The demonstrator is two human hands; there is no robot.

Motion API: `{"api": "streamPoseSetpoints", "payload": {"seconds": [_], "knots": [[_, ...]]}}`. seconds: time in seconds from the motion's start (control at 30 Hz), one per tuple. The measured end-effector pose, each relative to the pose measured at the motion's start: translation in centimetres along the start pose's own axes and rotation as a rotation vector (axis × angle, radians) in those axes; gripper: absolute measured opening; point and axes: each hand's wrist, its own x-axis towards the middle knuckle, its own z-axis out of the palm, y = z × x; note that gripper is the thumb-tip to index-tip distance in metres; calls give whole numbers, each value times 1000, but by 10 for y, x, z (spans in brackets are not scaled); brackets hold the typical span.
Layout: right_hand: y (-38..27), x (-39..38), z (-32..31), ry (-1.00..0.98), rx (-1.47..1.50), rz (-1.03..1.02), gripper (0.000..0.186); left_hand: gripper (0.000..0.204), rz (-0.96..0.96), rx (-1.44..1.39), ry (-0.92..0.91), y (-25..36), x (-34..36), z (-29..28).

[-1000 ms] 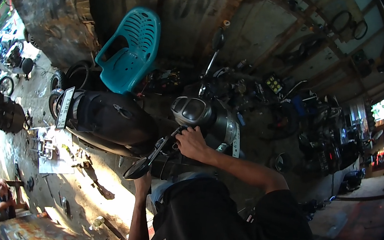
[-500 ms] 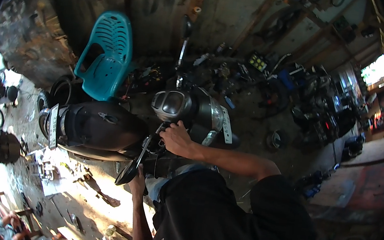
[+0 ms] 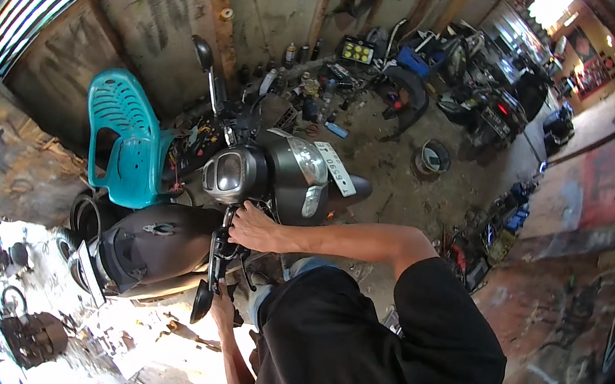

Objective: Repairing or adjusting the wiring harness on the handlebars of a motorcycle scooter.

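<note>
Motorbike (image 3: 252, 170) stands left of the middle, its seat (image 3: 167, 240) toward the left and its front toward the right. A blue-green plastic chair (image 3: 134, 163) sits just beside the seat, leaving little room on that side. Past the front plate (image 3: 335, 169), dirt floor (image 3: 391, 195) stretches toward a bucket (image 3: 433, 157).

The right hand (image 3: 255, 230) is partly closed, fingers bent against the handlebar (image 3: 218, 250); whether it pinches anything is hidden. The left hand (image 3: 222, 308) is at the handlebar's near end, beside the near mirror (image 3: 200, 303); its fingers are partly covered, so I cannot tell its grip.

Jeans (image 3: 306, 267) and a black shirt (image 3: 350, 343) hide some of the bike's lower side. Glare blurs small things at lower left. Dark characters mark the front plate; the rear plate (image 3: 90, 273) is slanted and unreadable. Pale shirt lettering is cut off below.
</note>
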Motion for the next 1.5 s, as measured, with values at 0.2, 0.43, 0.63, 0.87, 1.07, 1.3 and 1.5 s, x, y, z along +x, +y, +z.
{"api": "streamPoseSetpoints", "payload": {"seconds": [0.2,0.43,0.63,0.87,1.07,1.3,1.5], "knots": [[-8,-3,7,23,-94,71,28,55,86,7,-180,0,9,-17],[-19,15,3,-36,-87,134,28,58,124,-19,-177,-61,34,-2],[-29,18,-15,3,-70,150,17,68,178,105,-73,-100,50,22],[-20,-9,-37,141,127,428,9,38,265,-47,-294,-64,45,6],[-26,-87,-73,500,751,890,8,52,302,-297,-48,-145,36,12],[-100,-206,21,904,1218,1604,23,35,159,-132,-575,-100,7,-29],[-153,-197,39,739,1240,1437,26,31,180,-191,-620,8,-33,-52]]}}
